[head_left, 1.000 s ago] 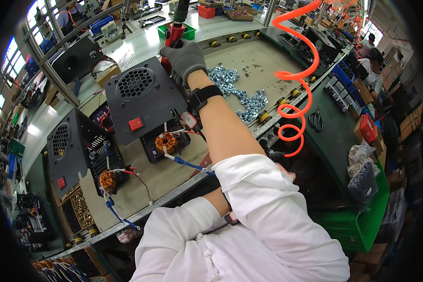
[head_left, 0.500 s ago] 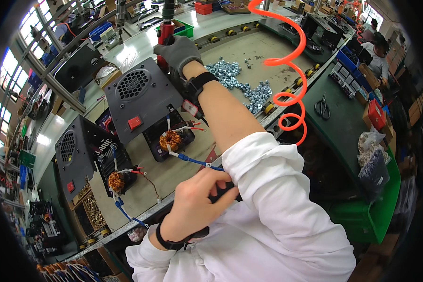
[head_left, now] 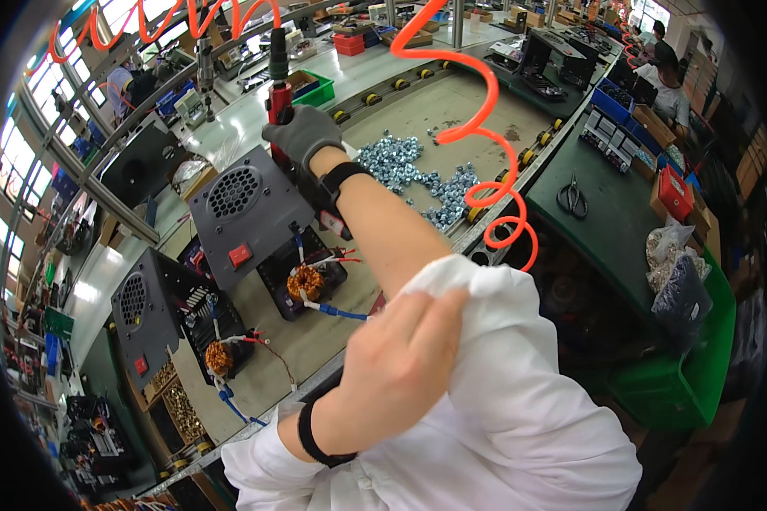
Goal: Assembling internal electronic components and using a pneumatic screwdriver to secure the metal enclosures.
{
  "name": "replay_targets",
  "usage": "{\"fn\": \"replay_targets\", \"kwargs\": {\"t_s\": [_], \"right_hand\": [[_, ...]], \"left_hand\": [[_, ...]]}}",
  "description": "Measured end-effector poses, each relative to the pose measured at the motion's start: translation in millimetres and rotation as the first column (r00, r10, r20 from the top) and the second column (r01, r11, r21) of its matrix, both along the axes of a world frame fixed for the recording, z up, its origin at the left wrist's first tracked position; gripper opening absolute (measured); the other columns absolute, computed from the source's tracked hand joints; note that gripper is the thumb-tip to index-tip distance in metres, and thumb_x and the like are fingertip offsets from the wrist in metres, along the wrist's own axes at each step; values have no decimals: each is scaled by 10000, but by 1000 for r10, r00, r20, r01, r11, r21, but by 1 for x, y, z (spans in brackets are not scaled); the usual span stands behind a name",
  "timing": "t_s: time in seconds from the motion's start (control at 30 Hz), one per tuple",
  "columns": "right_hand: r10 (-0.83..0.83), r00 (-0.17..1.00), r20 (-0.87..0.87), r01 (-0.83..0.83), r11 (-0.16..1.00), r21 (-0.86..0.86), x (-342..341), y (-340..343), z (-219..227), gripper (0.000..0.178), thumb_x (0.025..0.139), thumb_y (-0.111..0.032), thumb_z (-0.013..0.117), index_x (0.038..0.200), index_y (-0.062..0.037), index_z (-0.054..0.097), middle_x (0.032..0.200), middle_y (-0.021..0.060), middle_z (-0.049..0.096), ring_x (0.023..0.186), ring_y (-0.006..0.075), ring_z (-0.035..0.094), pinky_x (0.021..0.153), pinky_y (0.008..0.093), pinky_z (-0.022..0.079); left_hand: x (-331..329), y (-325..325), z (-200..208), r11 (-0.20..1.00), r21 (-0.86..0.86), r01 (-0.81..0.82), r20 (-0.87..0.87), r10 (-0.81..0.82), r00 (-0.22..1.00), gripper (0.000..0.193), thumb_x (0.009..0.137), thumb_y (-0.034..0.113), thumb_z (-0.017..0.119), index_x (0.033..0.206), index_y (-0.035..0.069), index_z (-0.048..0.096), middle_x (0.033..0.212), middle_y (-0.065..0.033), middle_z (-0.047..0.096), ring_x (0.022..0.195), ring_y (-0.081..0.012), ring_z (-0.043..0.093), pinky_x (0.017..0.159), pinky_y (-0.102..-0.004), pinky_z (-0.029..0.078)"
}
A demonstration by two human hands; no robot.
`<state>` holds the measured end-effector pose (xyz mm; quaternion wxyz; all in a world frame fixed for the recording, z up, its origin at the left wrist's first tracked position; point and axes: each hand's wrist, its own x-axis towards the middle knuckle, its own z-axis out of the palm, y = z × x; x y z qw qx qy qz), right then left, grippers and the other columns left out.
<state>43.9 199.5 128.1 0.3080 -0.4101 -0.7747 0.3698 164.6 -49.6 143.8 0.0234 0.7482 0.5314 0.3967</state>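
My right hand (head_left: 307,136), in a grey glove, is wrapped round a red power screwdriver (head_left: 279,100) held upright. Just beyond that wrist's near side stands a dark grey metal case (head_left: 260,226) with a round honeycomb vent and a red rocker switch (head_left: 240,255). A copper-wound toroid coil (head_left: 305,282) with blue and red leads shows beside its base. My bare left hand (head_left: 396,375) is closed on the rolled white sleeve (head_left: 498,319) of my right arm. Its fingertips are partly hidden in the cloth. The screwdriver's lower end is hidden behind the hand and case.
A second case (head_left: 141,311) with its own coil (head_left: 218,358) stands at the left. Loose silvery screws (head_left: 392,162) are heaped on the bench. An orange coiled hose (head_left: 490,102) hangs at the right. Scissors (head_left: 573,198) lie on a dark green table.
My left hand has moved up and right from beside the forearm onto the right sleeve and closed on it. The right hand still grips the screwdriver; the view has shifted slightly.
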Motion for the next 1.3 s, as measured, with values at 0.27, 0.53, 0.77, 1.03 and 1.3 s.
{"fn": "replay_targets", "kwargs": {"t_s": [0.27,0.53,0.77,1.03,1.3], "right_hand": [[41,998,37,-42,998,42,-5,-4,1,473,727,-495,662,1052,-151,669,979,132,694,950,304,662,843,398,510],[59,992,107,-66,996,64,-1,1,5,480,746,-512,650,1019,-119,684,966,132,699,939,296,672,826,398,518],[59,983,172,-75,994,85,5,8,8,513,722,-531,670,1010,-107,697,976,128,702,944,286,675,812,390,523],[64,984,168,-87,988,128,4,4,5,507,728,-543,660,1003,-119,707,970,115,705,935,277,678,802,384,529],[46,980,195,-78,984,160,4,1,9,479,753,-493,668,1072,-136,671,1030,119,696,949,284,677,799,410,523]], "left_hand": [[-9,25,35,990,123,68,122,-84,989,139,778,13,685,916,28,698,808,-97,626,732,-233,596,651,-316,469],[33,26,2,887,108,450,-81,-443,893,131,782,84,686,898,26,669,912,-80,681,870,-218,658,823,-427,499],[3,32,46,996,48,80,39,-82,996,187,742,-23,703,921,32,714,779,-93,662,666,-228,641,576,-304,496],[25,54,50,953,-297,61,-449,-196,872,206,741,239,714,825,61,656,773,-66,565,828,-258,617,676,-378,507],[41,76,29,951,222,-215,-758,306,576,162,655,95,639,808,69,590,768,-43,554,745,-185,569,495,-306,392]]}}
